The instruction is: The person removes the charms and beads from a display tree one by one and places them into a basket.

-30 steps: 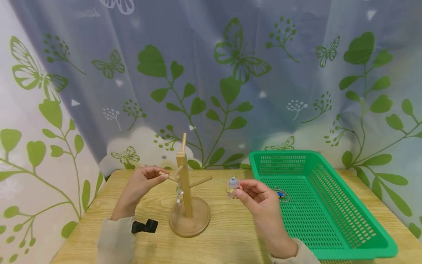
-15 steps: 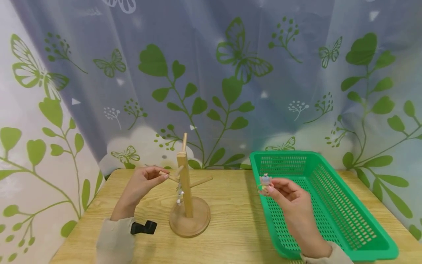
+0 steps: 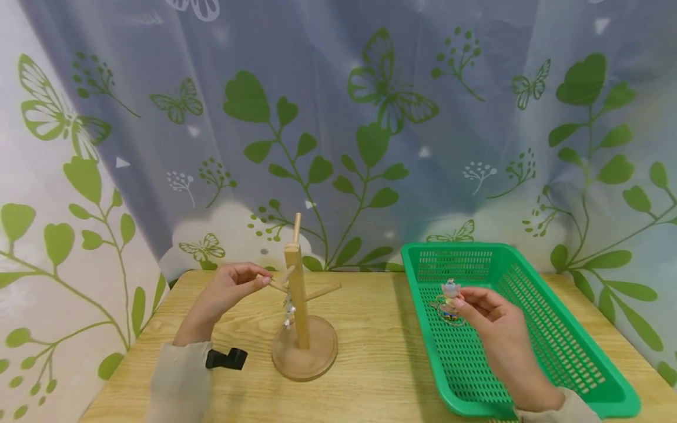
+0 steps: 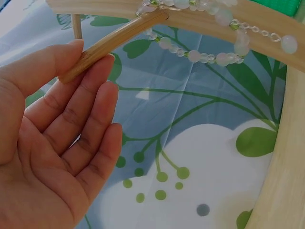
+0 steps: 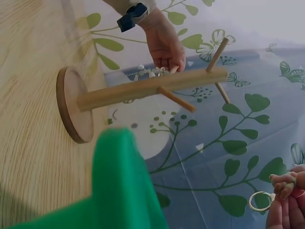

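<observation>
My left hand (image 3: 227, 294) pinches the end of a wooden peg (image 4: 114, 43) between thumb and fingers. That peg belongs to an upright wooden stand (image 3: 299, 299) with a round base. A beaded bracelet (image 4: 195, 56) of pale pink and clear beads hangs from the same peg, near the post. Over the left part of a green plastic basket (image 3: 429, 346), my right hand (image 3: 497, 329) pinches a small figurine keychain (image 3: 450, 289), pale grey-blue on top. Its gold ring (image 5: 260, 201) shows in the right wrist view, where most of the hand is out of frame.
Inside the basket, a looped bracelet with a blue piece (image 3: 449, 316) lies below the keychain. Other pegs (image 3: 324, 291) stick out from the stand. A patterned curtain (image 3: 328, 117) hangs right behind the wooden table (image 3: 370, 382).
My right hand has moved right with the keychain, from beside the stand to over the basket. My left hand has stayed at the peg.
</observation>
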`<state>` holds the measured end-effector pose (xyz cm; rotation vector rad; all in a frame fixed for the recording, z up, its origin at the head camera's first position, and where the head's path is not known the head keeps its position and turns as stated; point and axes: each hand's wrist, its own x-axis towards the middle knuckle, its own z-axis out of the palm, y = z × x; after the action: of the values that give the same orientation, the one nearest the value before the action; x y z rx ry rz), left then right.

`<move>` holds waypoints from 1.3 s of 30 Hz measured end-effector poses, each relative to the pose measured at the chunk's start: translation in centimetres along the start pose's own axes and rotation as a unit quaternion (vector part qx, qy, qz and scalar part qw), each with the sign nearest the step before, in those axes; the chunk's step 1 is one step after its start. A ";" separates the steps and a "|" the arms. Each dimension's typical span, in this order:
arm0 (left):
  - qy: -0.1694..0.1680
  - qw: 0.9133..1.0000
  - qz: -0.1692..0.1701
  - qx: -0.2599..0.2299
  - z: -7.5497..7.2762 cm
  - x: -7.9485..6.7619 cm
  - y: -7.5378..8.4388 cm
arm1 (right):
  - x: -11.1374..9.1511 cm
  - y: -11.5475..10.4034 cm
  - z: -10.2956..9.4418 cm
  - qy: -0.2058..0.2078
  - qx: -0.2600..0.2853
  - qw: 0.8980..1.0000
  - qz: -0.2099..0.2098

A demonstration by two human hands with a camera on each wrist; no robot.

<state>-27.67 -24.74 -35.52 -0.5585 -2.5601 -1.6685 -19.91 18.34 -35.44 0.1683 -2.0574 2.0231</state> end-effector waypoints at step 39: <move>-0.010 1.000 0.015 0.014 -1.9 5.3 4.1 | 6.7 3.0 -5.2 -0.111 0.021 0.985 0.128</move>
<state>-31.70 -23.49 -29.96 -0.6115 -2.5705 -1.6235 -26.60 24.23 -36.62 0.1494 -2.2721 2.2929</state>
